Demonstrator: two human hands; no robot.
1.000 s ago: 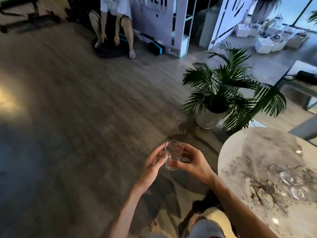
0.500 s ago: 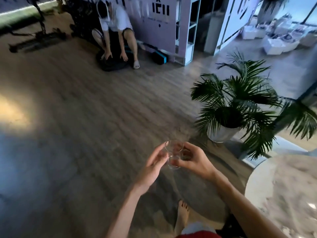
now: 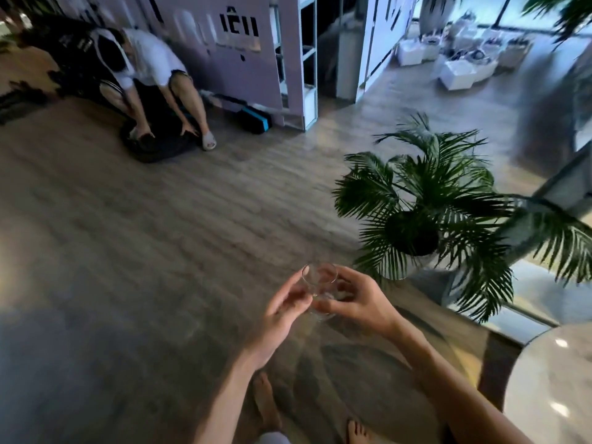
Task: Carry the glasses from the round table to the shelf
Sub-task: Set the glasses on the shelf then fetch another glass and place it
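Observation:
A small clear glass (image 3: 320, 288) is held upright over the wooden floor between both my hands. My left hand (image 3: 282, 310) touches its left side with fingertips near the rim. My right hand (image 3: 358, 299) wraps around it from the right. Only an edge of the round marble table (image 3: 551, 389) shows at the lower right, and no glasses on it are visible. A white open shelf unit (image 3: 306, 59) stands far ahead against a lilac partition.
A potted palm (image 3: 423, 213) stands just right of my hands. A person in a white top (image 3: 153, 75) crouches over a black bag on the floor at the upper left. White boxes (image 3: 461, 65) sit at the far right. My bare feet show below.
The view has swung left and away from the round table, which slid almost out of frame with its remaining glasses. The glass stays held between both hands. The shelf and crouching person appear nearer.

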